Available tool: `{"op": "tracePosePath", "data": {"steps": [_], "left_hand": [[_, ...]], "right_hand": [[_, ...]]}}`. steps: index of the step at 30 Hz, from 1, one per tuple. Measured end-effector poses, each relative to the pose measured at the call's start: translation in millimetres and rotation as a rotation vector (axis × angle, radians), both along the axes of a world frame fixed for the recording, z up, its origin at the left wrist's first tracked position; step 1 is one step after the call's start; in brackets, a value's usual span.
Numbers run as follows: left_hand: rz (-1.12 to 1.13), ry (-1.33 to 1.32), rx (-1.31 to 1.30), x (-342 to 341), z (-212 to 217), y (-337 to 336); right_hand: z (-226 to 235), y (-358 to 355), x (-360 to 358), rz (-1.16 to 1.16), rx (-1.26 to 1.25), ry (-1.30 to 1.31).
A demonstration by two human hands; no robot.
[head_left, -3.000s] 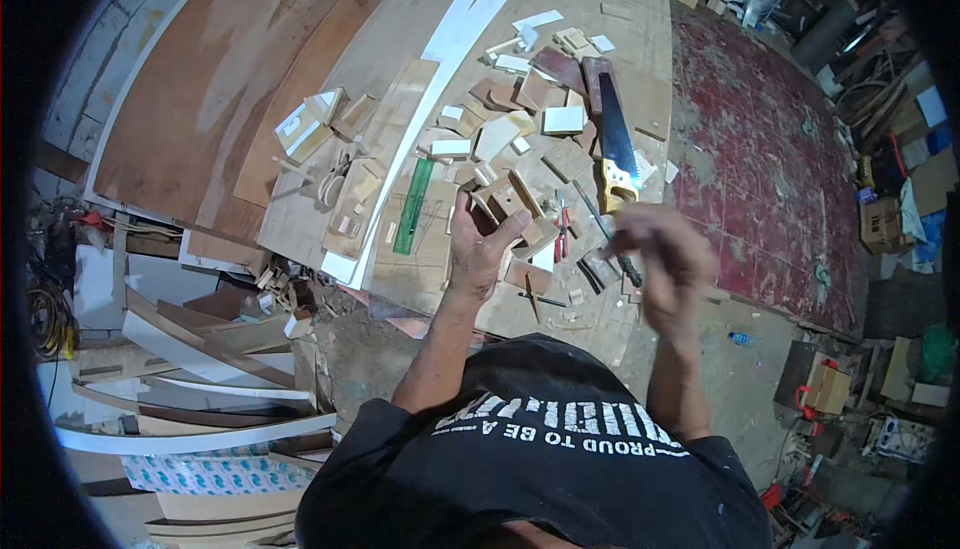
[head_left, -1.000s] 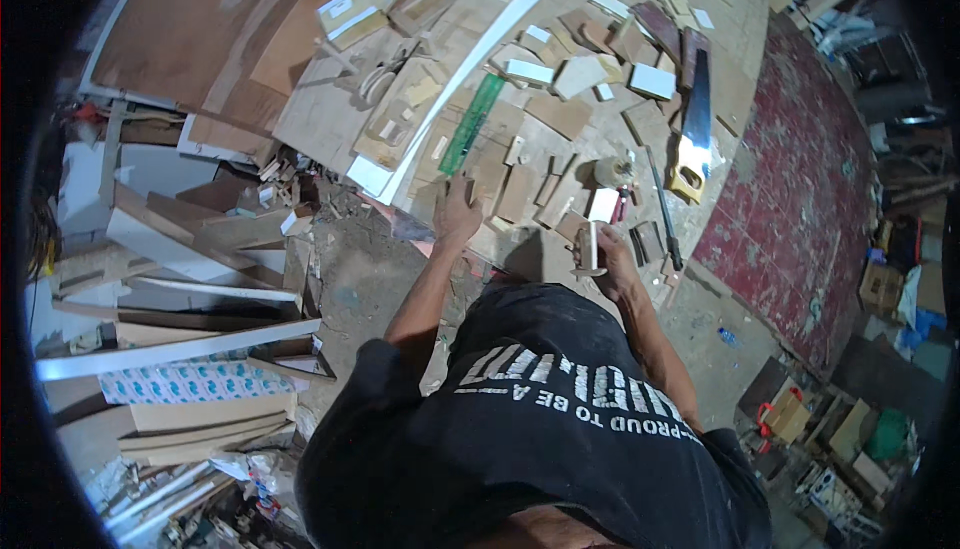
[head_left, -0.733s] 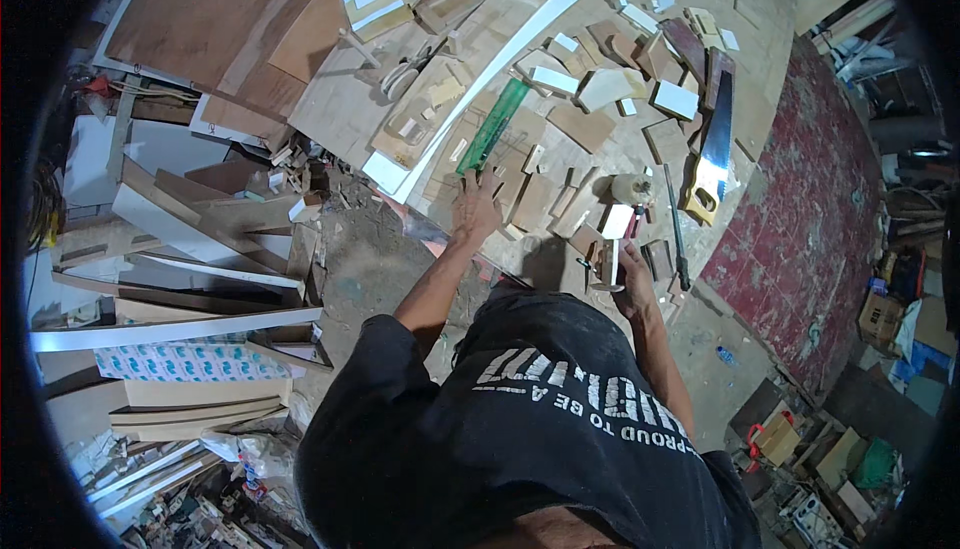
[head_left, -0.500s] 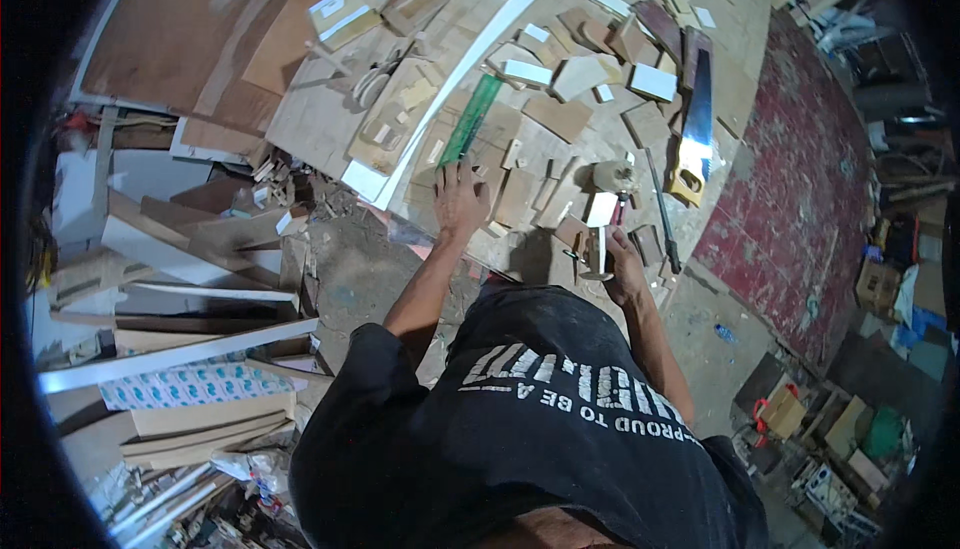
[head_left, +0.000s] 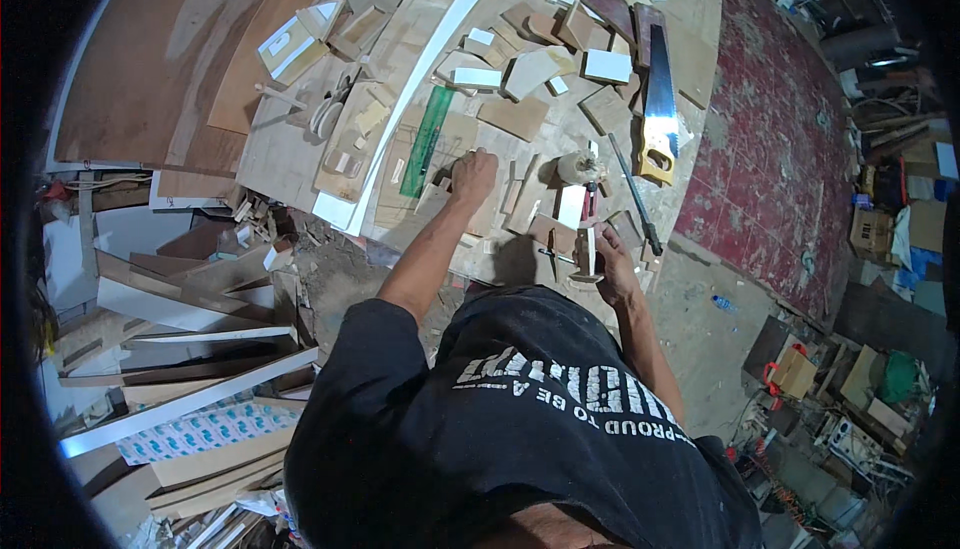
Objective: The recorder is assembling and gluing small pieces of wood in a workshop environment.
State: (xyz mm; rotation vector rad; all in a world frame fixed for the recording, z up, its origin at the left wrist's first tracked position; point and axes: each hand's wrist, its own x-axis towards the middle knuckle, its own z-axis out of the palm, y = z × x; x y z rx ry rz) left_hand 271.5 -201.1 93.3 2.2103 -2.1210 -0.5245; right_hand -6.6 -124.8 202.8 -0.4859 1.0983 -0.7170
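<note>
My left hand (head_left: 474,179) is over the workbench, right of a green ruler (head_left: 428,139), above a flat wood board (head_left: 478,216). Its fingers are curled; whatever is in them is hidden. Close to the bench's near edge, my right hand (head_left: 620,269) grips a small wooden piece (head_left: 586,252) with a flat, wider end, held upright between thumb and fingers. A thin dark tool (head_left: 556,256) lies just left of that piece. Beyond it are a white-faced block (head_left: 571,206) and a pale round container (head_left: 577,169).
A handsaw (head_left: 659,99) with a yellow handle lies at the right, beside a long dark rod (head_left: 635,194). Several wood offcuts (head_left: 513,117) cover the bench's far middle. A long white strip (head_left: 418,79) crosses the left side. Stacked boards (head_left: 190,349) stand on the floor at left.
My left hand has moved right, away from the ruler's near end, and its spread fingers have curled. The wooden piece in my right hand has turned. The whole view has shifted slightly.
</note>
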Motion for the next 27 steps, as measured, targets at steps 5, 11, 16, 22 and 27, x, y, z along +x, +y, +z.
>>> {"op": "tracePosePath", "data": {"steps": [5, 11, 16, 22, 27], "left_hand": [[0.088, 0.099, -0.082, -5, -4, 3], [0.543, 1.903, 0.195, -16, 88, 37], [0.359, 2.081, 0.147, -36, 161, 73], [0.340, 1.964, -0.031, -50, 190, 86], [0.259, 1.795, -0.160, -56, 200, 96]], "right_hand": [[3, -2, 4, 0.022, -0.060, 0.006], [68, -25, 33, 0.068, -0.504, 0.300], [118, -31, 60, 0.148, -0.963, 0.631], [125, -15, 60, 0.116, -1.124, 0.643], [128, -5, 52, 0.096, -1.189, 0.640]]}}
